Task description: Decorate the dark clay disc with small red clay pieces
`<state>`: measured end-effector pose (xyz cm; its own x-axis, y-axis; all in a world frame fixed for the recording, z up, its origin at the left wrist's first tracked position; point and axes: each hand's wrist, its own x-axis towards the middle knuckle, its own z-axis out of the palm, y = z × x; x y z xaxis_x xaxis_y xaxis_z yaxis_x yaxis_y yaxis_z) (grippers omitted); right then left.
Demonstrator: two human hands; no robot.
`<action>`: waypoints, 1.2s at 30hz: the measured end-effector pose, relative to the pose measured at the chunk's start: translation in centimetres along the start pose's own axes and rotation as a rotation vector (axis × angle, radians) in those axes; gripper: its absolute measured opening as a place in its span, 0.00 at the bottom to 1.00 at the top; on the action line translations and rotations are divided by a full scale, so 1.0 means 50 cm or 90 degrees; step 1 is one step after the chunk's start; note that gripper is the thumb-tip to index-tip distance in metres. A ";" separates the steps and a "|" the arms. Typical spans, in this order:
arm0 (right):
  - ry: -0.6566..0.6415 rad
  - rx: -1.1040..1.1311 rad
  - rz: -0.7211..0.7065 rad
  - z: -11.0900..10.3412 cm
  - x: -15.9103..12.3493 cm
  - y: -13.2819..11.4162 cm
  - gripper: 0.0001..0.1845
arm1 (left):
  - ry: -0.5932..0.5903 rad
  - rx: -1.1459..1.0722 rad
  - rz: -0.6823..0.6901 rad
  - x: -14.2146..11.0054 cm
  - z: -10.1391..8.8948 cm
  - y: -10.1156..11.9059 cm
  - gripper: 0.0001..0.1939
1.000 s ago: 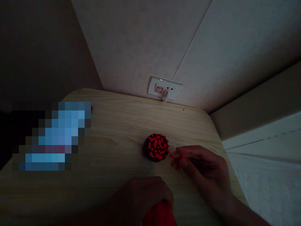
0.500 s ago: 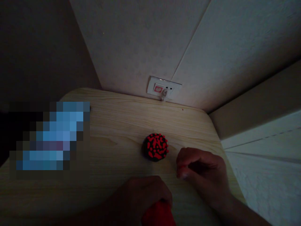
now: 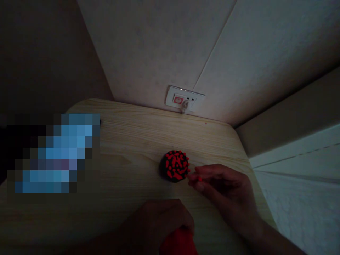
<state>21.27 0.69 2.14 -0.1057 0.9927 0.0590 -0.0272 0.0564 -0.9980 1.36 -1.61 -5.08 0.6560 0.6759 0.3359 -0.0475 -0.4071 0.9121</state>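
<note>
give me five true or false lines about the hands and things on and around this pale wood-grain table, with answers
1. The left hand curls around a bright red, partly hidden object. True.
2. The right hand is left of the round black piece dotted with red. False: it is to the right.
3. The right fingers hold a small bright red bit. True.
4. The white rectangular wall socket is below the tabletop. False: it is above its far edge.
5. The black piece rests on the tabletop. True.

Just below centre frame you see a black round piece [image 3: 174,166] covered in red dots and squiggles. The lump [image 3: 177,243] at bottom centre is plain red; your tabletop [image 3: 130,141] shows pale, streaky wood grain.
</note>
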 end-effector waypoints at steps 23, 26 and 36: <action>-0.065 -0.042 -0.042 -0.012 -0.001 0.001 0.04 | -0.020 0.007 -0.012 0.002 -0.008 0.009 0.11; -0.059 -0.036 -0.028 -0.014 -0.004 0.006 0.06 | -0.029 0.019 -0.009 0.003 -0.009 0.010 0.10; -0.064 -0.073 -0.073 -0.007 0.002 0.006 0.15 | 0.056 -0.010 0.038 0.014 -0.012 0.032 0.22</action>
<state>21.63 0.82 1.84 -0.2072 0.9638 0.1680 0.0675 0.1854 -0.9803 1.28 -1.42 -3.27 0.5834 0.7017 0.4088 -0.0968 -0.4397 0.8929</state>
